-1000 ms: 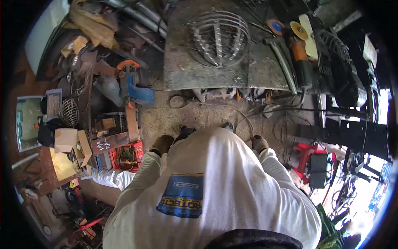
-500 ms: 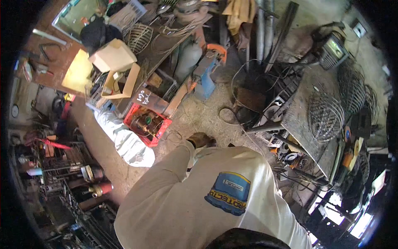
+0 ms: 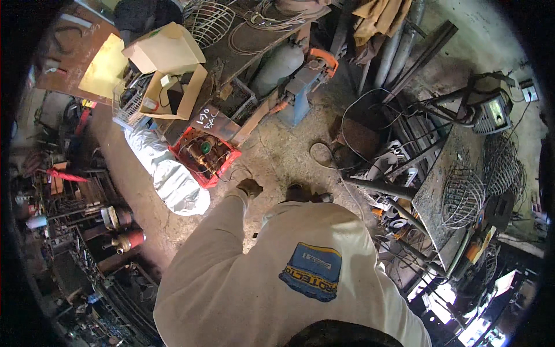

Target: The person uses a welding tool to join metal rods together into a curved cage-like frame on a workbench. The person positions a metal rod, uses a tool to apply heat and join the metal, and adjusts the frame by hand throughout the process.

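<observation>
My left hand (image 3: 250,187), in a brown glove, hangs low over the concrete floor at the end of a cream sleeve. It is nearest to the red plastic crate (image 3: 231,157), apart from it. The fingers are too small and dark to make out, and nothing plain shows in them. Inside the crate lie brass-coloured fittings (image 3: 199,153) and a round green part (image 3: 206,148). A thin cable (image 3: 241,169) curls on the floor between the crate and my hand. My right hand is out of sight, and my torso in the cream shirt (image 3: 248,289) fills the lower middle.
A white wrapped bundle (image 3: 167,182) lies left of the crate. An open cardboard box (image 3: 186,95) stands on the cluttered bench behind it. Ahead is a blue and orange machine (image 3: 300,92). A metal table (image 3: 457,156) with wire guards is at right; a loose cable (image 3: 326,165) crosses the floor.
My left hand has moved left, away from my feet and closer to the red crate. My head has shifted, so the surroundings sit differently, and a dark shoe now shows more clearly.
</observation>
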Tool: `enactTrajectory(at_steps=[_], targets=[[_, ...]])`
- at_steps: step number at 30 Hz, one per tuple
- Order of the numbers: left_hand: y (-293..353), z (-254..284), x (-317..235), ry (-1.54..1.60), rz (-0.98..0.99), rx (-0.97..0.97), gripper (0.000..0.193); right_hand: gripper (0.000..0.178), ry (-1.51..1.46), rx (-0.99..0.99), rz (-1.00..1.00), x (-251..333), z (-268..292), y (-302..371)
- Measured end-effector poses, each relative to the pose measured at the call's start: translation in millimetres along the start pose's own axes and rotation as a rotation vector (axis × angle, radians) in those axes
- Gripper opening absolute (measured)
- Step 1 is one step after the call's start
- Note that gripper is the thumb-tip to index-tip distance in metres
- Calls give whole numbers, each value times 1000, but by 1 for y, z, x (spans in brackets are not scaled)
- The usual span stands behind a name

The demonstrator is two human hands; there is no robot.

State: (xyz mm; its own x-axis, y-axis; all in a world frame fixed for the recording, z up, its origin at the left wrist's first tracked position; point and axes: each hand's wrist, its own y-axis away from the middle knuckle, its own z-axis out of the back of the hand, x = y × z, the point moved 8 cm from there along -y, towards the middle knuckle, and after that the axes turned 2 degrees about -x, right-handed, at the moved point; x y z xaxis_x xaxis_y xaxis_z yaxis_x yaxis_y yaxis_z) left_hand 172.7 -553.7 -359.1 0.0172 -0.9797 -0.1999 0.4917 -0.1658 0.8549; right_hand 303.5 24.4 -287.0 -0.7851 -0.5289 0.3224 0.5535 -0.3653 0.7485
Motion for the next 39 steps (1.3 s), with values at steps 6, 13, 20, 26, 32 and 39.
enactTrajectory(at_steps=[6,13,20,26,32,39], targets=[[12,86,-96,-62,-308,-279,38,46,0,19,11,17,0,-26],[-1,247,-56,359,-346,-970,36,47,5,-33,55,66,27,-50],[40,467,-17,-140,0,-1257,37,49,-14,-82,9,111,21,-36],[2,523,-5,-304,75,-1133,40,51,-12,-76,-30,145,-14,-8],[-37,541,18,-319,68,-1049,33,52,-36,-119,-24,179,-23,13],[63,624,13,-88,-39,-1522,32,54,-62,-149,-29,189,-33,30]])
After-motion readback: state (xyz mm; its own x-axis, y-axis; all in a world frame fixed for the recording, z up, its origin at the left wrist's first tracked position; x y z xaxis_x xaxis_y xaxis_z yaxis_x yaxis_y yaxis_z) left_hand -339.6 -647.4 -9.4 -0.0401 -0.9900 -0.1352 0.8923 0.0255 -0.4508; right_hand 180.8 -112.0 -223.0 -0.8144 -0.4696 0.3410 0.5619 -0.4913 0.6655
